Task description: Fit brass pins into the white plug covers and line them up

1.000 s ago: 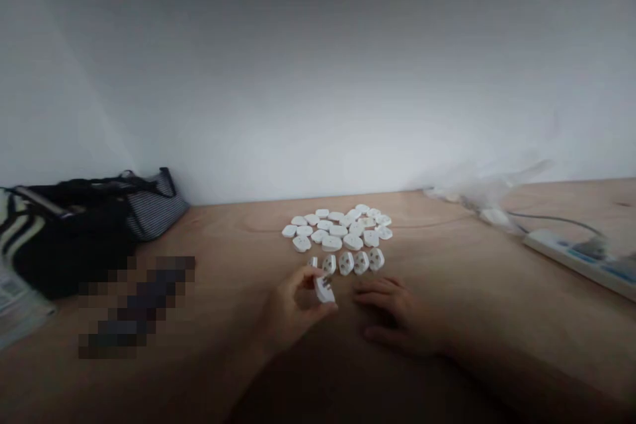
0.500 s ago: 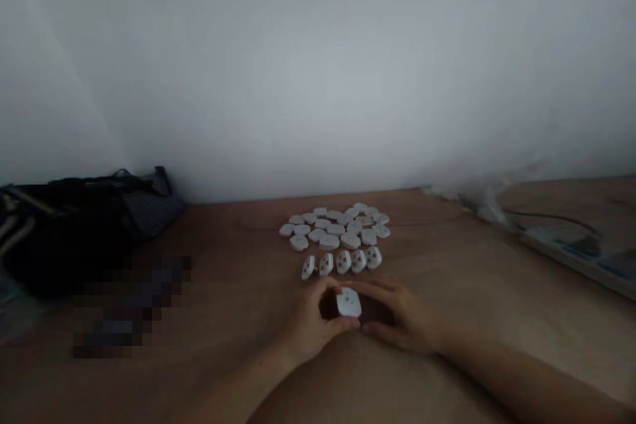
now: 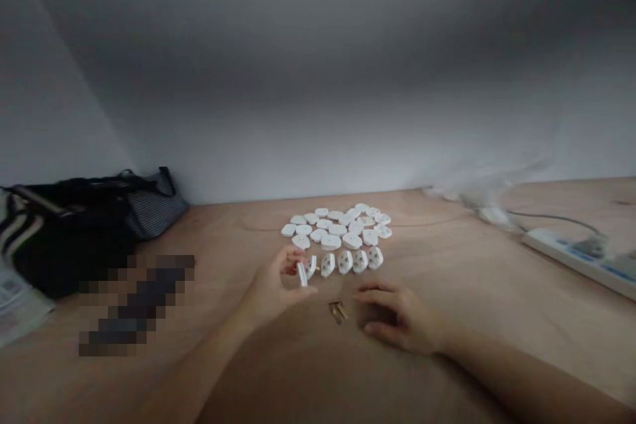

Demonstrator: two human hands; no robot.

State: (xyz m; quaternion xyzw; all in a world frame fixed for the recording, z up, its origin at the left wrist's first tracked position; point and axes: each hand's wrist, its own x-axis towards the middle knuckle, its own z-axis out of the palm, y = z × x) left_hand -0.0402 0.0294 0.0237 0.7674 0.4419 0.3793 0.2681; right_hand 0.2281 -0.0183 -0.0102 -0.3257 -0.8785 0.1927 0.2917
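My left hand grips a white plastic plug cover between fingers and thumb, tilted so that its thin edge faces me. It is held at the left end of a row of white plug pieces with holes in them, standing on their sides. A few small brass pins lie on the table between my hands. Just right of the pins, my right hand rests on the table with its fingers apart and nothing in it. Behind the row, several more white plug pieces lie flat in a cluster.
The wooden table meets a pale wall at the back. A black bag and a dark blurred-out object are on the left. At the right lie a white power strip with a cable and a crumpled clear plastic bag.
My left hand has moved left and away from me with the white plug cover, turning it edge-on. The brass pins now show on the table. My right hand has barely moved.
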